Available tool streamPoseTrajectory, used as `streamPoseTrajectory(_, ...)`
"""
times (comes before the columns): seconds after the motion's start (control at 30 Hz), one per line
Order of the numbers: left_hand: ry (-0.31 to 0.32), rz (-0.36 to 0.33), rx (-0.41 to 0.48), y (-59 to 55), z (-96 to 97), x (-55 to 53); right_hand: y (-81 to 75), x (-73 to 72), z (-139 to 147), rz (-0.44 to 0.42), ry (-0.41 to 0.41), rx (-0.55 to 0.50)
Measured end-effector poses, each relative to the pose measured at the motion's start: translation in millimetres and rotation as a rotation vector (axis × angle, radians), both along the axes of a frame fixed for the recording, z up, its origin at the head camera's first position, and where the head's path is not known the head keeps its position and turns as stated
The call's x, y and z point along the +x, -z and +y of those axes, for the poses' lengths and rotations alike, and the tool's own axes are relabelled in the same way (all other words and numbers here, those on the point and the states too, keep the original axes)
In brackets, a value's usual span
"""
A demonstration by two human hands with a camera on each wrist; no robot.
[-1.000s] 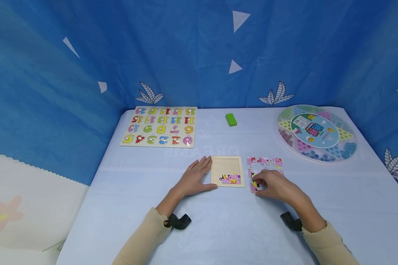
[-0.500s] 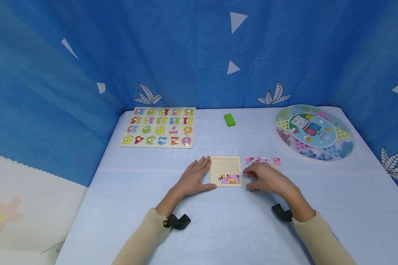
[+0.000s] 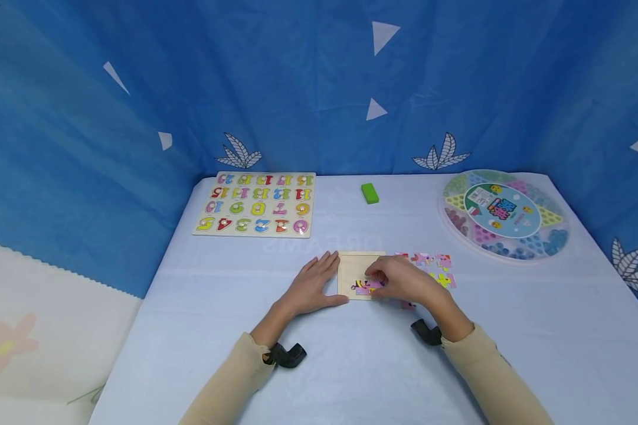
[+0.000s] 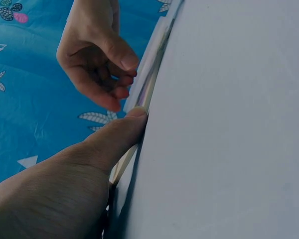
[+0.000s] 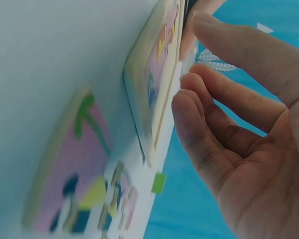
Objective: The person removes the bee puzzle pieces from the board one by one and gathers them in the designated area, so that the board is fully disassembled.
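Observation:
My left hand [image 3: 312, 286] lies with spread fingers along the left side of a square wooden puzzle tray [image 3: 357, 265]. In the left wrist view its thumb [image 4: 117, 137] rests on the tray's edge. Pink jigsaw pieces [image 3: 366, 287] with a bee picture sit in the tray's lower right. Over the tray's right side is my right hand [image 3: 406, 280], its fingers loosely bent. The right wrist view shows a gap between thumb and fingers with nothing in it. Partly hidden beneath and beside that hand are loose jigsaw pieces [image 3: 444, 261], one pink with a green mark [image 5: 94, 134].
A wooden number board [image 3: 255, 203] lies at the back left. Near the back middle is a green block [image 3: 369, 193]. A round clear-lidded game box [image 3: 504, 212] stands at the back right, before the blue curtain [image 3: 319, 88].
My right hand has moved left from the loose pieces to over the tray's right side, uncovering some loose pieces. The left hand has stayed on the tray's edge.

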State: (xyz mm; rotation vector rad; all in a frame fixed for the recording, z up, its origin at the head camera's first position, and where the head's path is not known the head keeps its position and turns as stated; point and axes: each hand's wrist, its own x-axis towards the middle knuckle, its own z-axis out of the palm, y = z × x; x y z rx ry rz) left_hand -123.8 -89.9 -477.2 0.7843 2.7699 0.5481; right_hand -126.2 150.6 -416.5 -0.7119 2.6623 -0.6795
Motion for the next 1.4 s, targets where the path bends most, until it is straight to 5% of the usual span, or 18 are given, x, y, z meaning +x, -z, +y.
streamPoseTrajectory(0.27, -0.003, -0.004, -0.002, 0.1, 0.4, 0.3, 5.7, -3.3, -11, 0.007, -0.039, -0.002)
streamPoseTrajectory(0.63, 0.004, -0.006, 0.006, 0.5, 1.3, 1.2, 5.4, -3.7, -21, -0.062, 0.012, 0.081)
streamPoseTrajectory(1.4, -0.003, -0.014, 0.002, -2.0, 0.8, -0.8, 5.9, -3.5, -21, -0.041, 0.018, 0.076)
